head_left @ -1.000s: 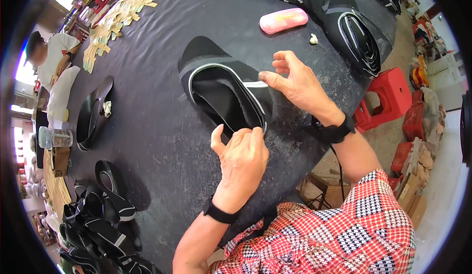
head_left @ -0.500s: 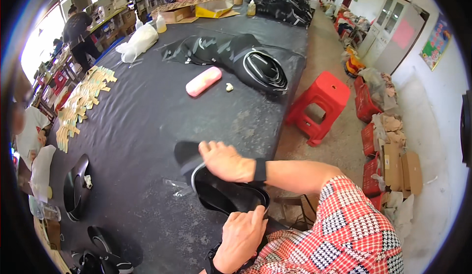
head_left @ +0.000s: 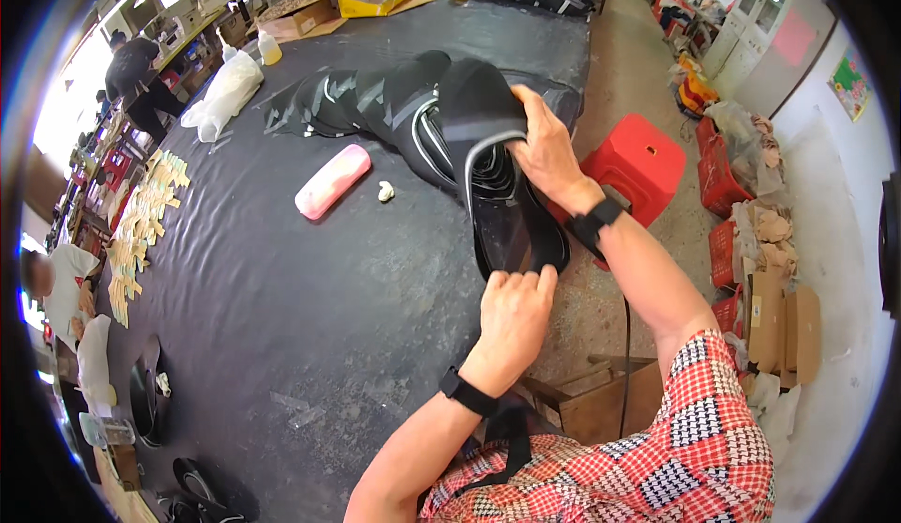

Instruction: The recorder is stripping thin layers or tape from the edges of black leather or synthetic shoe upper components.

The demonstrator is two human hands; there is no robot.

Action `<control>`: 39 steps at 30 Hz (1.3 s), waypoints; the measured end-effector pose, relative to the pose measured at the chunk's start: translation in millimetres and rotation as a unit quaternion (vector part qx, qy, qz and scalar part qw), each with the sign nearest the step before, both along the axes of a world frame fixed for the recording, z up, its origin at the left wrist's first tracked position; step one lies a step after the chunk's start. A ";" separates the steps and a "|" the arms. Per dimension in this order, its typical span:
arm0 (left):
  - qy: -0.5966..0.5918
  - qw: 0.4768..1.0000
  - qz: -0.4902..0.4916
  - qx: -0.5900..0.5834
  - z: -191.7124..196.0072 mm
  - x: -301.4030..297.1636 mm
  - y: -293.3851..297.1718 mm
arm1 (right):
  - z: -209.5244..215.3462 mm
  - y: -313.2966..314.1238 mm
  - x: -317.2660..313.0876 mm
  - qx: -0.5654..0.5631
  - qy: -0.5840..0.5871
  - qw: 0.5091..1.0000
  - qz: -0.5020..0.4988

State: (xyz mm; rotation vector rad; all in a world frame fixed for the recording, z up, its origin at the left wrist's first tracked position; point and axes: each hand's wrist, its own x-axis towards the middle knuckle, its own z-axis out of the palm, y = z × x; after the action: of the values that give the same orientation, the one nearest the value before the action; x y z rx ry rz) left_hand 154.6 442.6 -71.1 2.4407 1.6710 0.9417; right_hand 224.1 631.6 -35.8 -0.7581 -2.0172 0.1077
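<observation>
My right hand (head_left: pixel 549 152) grips the upper end of a black shoe-upper piece with a pale edge (head_left: pixel 483 138) and holds it over the right side of the dark table (head_left: pixel 282 288). My left hand (head_left: pixel 514 312) pinches the lower end of the same piece near the table's edge. The piece hangs between both hands, partly over a row of similar black pieces (head_left: pixel 375 100) laid overlapping on the table behind it.
A pink oblong case (head_left: pixel 332 180) and a small white lump (head_left: pixel 386 191) lie left of the row. A red plastic stool (head_left: pixel 643 161) stands on the floor to the right. Tan cut-outs (head_left: pixel 141 223) line the table's left edge. A person (head_left: pixel 141 72) bends at the far left.
The black piece has been lifted off the table near me and carried up and forward to the row of similar pieces. Both hands still hold it.
</observation>
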 end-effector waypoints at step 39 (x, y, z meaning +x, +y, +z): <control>-0.291 0.926 -0.087 -0.225 -4.9 -8.6 75.2 | 29.0 43.7 39.5 -0.108 -0.242 0.964 0.035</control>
State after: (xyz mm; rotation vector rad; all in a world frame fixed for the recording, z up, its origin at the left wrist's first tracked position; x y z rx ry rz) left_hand 146.0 517.9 -76.0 1.7450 1.2589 0.9888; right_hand 263.7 675.3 -6.8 -0.9167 -2.5268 0.2015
